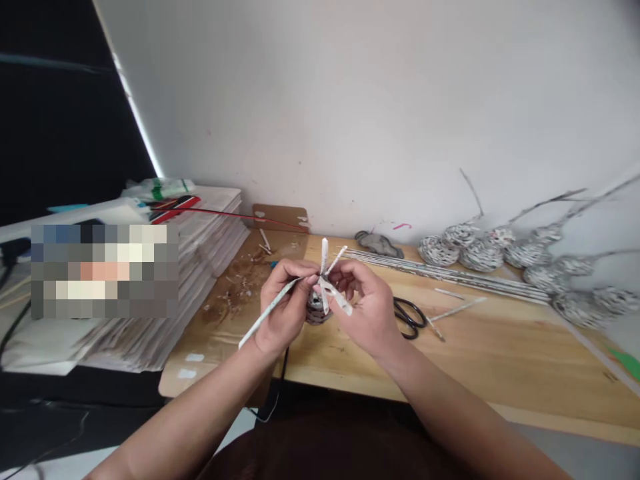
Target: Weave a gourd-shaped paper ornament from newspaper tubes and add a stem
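Pinching a woven paper bulb (316, 311) in left hand (284, 303), with right hand (367, 303) at its strips (325, 251), can't tell if gripping, toward near edge of table (480, 363)

Two hands (285, 301), one scissors (414, 323), perhaps five woven gourds (481, 256).

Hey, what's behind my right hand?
Beyond your right hand, black scissor handles show on the wooden table, with long thin rods farther back. Anything directly behind the hand is covered, and the scissor blades can't be seen.
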The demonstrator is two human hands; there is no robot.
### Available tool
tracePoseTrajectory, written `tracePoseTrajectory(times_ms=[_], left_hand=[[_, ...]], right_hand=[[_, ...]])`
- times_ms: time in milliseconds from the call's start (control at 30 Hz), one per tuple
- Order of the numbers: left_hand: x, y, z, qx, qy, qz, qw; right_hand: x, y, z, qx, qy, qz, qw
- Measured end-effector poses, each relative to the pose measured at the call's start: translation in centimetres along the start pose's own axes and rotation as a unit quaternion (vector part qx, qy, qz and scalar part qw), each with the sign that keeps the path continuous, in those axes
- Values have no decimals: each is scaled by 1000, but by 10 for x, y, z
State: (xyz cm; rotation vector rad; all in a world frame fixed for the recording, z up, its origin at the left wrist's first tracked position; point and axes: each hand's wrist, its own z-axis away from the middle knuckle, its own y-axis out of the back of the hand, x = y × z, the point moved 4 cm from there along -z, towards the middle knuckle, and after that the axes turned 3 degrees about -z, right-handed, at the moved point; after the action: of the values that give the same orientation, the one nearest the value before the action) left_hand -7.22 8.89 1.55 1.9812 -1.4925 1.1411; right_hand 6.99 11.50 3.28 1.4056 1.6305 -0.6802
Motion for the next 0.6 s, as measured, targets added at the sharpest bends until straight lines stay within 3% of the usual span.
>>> tracePoseTrajectory(times_ms=[300, 600], left_hand=[[-37, -32, -10, -38, 59, 22, 997], [-72, -57, -31, -94, 145, 23, 985]], right_hand=[[37, 27, -12, 40, -67, -128, 989], [71, 50, -30, 86, -111, -142, 980]])
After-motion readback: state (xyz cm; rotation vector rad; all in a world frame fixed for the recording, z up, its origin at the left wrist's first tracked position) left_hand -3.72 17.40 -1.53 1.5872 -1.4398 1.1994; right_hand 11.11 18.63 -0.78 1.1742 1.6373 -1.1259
